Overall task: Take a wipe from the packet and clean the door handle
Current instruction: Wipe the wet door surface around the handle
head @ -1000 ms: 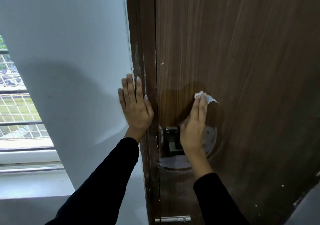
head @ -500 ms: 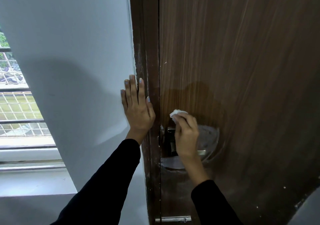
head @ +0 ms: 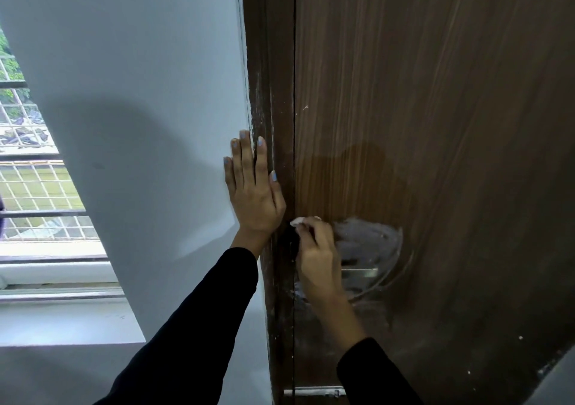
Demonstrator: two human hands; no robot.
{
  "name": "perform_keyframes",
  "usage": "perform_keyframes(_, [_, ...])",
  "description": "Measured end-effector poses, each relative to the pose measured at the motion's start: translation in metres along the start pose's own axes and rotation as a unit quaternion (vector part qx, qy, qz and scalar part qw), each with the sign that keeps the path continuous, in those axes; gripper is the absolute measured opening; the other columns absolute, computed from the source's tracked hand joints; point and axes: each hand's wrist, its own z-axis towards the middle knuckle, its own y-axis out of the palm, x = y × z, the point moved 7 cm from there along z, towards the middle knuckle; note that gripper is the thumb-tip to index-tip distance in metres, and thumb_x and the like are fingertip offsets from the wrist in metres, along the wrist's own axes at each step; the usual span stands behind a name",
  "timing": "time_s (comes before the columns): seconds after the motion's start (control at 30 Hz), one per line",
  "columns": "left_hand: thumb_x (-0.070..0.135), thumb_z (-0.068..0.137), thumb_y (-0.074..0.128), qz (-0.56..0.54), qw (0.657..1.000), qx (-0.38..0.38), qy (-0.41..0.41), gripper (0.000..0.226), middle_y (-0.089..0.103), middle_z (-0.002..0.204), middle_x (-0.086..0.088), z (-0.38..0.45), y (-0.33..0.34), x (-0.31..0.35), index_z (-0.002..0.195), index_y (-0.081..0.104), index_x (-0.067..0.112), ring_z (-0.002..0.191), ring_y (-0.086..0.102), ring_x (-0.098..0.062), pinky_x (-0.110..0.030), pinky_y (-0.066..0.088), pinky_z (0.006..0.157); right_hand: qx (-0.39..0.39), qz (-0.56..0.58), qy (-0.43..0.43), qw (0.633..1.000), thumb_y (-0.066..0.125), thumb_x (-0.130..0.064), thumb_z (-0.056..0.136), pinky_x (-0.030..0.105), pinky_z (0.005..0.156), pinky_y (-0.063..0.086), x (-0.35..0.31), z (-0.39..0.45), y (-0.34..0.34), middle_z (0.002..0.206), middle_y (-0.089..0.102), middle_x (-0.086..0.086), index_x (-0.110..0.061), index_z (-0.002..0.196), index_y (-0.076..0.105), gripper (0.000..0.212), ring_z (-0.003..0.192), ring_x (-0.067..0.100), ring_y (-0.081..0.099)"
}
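Brown wood-grain door [head: 435,124] filled the right of the view, set in a darker frame [head: 267,93]; a pale wall [head: 140,77] and a grilled window [head: 31,186] lay to the left. Wipe [head: 300,220] was white and crumpled, only a small tuft showing. It stuck out past the fingertips of the right hand [head: 317,255], whose fingers were curled around it, against the door near its left edge. Door handle [head: 361,272] was a metal bar, mostly hidden by that hand, its right end showing, with a greyish smear on the door just above it. Left hand [head: 253,193] lay flat, fingers straight, across the wall and frame.
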Motion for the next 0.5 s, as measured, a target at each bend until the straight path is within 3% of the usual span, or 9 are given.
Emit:
perform_keyframes(0.13, [0.024,0.097,0.028,0.001,1.000,-0.002,0.001,0.054,0.027,0.153,-0.021,0.000,0.001,0.000,0.148,0.021,0.009,0.146,0.014,-0.029,-0.044,0.011,0.119,0.060,-0.001,0.032,0.998,0.057,0.001,0.076,0.033,0.073,0.056,0.005,0.021,-0.024,0.090,0.070,0.012,-0.001,0.090,0.071,0.020,0.082,0.025,0.063])
perform_keyframes(0.23, [0.023,0.096,0.029,0.004,1.000,-0.008,0.000,0.055,0.027,0.153,-0.021,-0.001,0.002,-0.001,0.148,0.021,0.009,0.146,0.014,-0.030,-0.044,0.010,0.119,0.015,0.010,0.009,1.000,0.060,0.004,0.073,0.030,0.067,0.056,-0.009,0.023,-0.015,0.090,0.072,0.009,-0.003,0.091,0.071,0.023,0.080,0.024,0.065])
perform_keyframes(0.37, [0.026,0.098,0.025,0.004,1.000,-0.016,-0.002,0.054,0.026,0.153,-0.021,-0.001,0.003,-0.001,0.149,0.018,0.011,0.145,0.016,-0.031,-0.044,0.011,0.119,-0.079,0.038,0.036,0.995,0.081,0.003,0.062,0.027,0.067,0.059,-0.017,-0.018,0.025,0.096,0.071,0.012,0.000,0.096,0.070,0.036,0.089,0.026,0.069])
perform_keyframes(0.43, [0.027,0.098,0.024,0.004,1.000,-0.021,-0.009,0.053,0.027,0.153,-0.021,0.001,0.003,-0.003,0.149,0.018,0.011,0.145,0.017,-0.032,-0.045,0.011,0.119,-0.055,0.078,0.113,0.989,0.069,-0.003,0.080,0.010,0.079,0.050,-0.006,-0.038,0.031,0.114,0.065,0.009,-0.006,0.114,0.062,0.035,0.104,0.018,0.063])
perform_keyframes(0.5, [0.028,0.098,0.024,0.004,1.000,-0.018,-0.011,0.053,0.027,0.153,-0.021,0.001,0.002,-0.002,0.149,0.019,0.011,0.145,0.017,-0.032,-0.045,0.012,0.119,-0.048,0.074,0.165,0.982,0.046,-0.016,0.096,0.006,0.088,0.042,-0.002,-0.052,0.036,0.129,0.055,0.004,-0.018,0.128,0.048,0.031,0.118,0.014,0.053])
